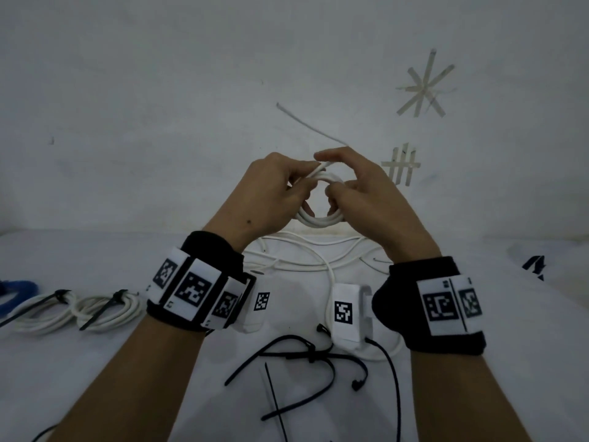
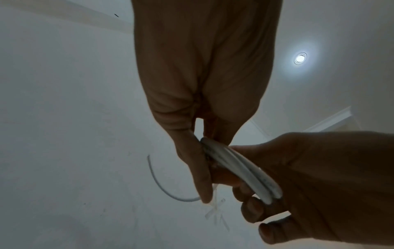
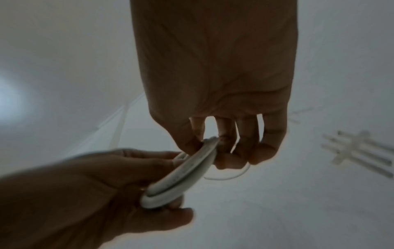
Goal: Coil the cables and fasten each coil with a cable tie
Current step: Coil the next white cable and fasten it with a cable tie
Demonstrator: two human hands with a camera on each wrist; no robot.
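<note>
Both hands (image 1: 318, 189) hold a white cable coil (image 1: 320, 218).

Both hands raised together, each gripping the white cable coil

The left hand (image 1: 271, 186) pinches the coil's (image 1: 318, 220) left side between thumb and curled fingers; the right hand (image 1: 360, 189) curls round its right side, forefinger extended over the top, both forearms angled upward.

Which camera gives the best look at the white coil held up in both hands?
The head view: the white cable coil faces it as an open ring between the left hand and right hand, its free end sticking up. Both wrist views catch the coil edge-on, as stacked strands between fingers.
</note>
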